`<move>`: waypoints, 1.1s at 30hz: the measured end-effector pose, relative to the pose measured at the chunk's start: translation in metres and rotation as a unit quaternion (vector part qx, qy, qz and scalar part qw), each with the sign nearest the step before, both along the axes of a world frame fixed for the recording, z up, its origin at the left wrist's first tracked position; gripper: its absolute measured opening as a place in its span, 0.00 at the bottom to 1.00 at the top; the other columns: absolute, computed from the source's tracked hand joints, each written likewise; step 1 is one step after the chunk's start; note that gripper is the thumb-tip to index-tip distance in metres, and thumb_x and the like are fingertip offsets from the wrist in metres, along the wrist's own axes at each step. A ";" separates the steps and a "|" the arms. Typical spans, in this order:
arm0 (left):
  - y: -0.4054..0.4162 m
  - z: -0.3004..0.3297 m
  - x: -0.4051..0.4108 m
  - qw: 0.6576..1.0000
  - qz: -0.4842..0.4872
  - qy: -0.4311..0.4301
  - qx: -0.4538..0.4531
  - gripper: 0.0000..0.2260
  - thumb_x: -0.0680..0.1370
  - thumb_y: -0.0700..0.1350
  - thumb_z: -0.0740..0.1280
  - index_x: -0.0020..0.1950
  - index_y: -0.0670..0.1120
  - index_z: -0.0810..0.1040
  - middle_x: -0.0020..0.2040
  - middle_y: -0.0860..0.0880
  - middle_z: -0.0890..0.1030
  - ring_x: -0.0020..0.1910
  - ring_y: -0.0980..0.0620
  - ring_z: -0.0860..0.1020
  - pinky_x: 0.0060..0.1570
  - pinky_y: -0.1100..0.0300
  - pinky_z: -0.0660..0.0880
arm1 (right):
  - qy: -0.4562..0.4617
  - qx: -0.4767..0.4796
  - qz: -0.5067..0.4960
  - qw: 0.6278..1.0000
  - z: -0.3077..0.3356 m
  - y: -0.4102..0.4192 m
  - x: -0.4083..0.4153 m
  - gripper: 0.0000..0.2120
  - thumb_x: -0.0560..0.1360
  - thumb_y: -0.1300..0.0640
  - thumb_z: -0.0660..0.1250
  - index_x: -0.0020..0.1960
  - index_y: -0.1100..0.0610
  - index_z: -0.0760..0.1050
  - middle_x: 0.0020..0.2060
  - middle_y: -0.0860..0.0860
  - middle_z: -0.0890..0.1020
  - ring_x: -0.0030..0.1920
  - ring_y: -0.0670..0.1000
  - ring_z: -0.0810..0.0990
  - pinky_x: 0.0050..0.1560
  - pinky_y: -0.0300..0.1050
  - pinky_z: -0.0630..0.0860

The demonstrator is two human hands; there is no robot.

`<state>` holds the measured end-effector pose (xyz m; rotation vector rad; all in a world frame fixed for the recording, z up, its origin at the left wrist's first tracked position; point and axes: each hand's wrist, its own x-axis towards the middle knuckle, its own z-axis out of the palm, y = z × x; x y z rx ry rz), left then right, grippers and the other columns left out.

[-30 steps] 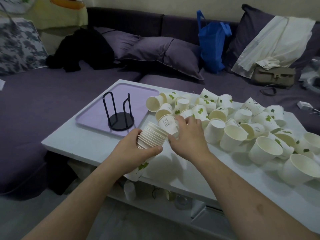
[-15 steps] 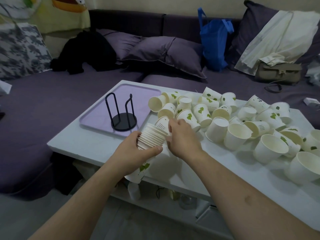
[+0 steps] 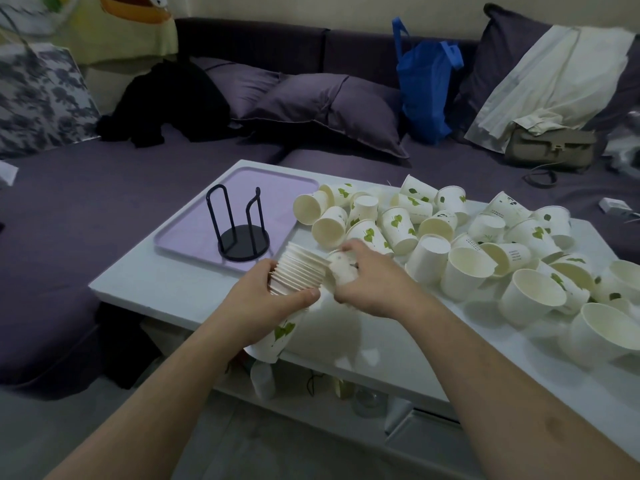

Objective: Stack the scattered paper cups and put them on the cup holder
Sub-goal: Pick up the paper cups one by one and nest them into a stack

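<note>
Home living room: purple sofa [image 3: 104, 202] (cushions [image 3: 332, 109], handbag [image 3: 550, 148]), white coffee table [image 3: 166, 285].

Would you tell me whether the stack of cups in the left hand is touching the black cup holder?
Apart. The head view shows the stack of cups in the left hand with purple tray visible between it and the cup holder.

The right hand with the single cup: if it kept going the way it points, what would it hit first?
Most likely the open top of the stack of cups in the left hand; the right hand points its cup at it.

Cup holder [image 3: 242, 233] open above; loose cups [image 3: 467, 244] crowd right.
</note>
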<state>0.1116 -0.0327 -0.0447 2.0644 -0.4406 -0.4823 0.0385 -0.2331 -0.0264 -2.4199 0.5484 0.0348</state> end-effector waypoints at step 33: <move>-0.017 0.010 -0.014 0.999 -0.018 -0.022 -0.025 0.25 0.73 0.59 0.79 0.65 0.55 0.76 0.52 0.56 0.83 0.48 0.57 0.82 0.41 0.62 0.75 | -0.160 -0.026 -0.075 0.984 -0.008 -0.013 0.007 0.25 0.81 0.52 0.64 0.78 0.52 0.68 0.75 0.50 0.71 0.74 0.56 0.68 0.75 0.53 0.66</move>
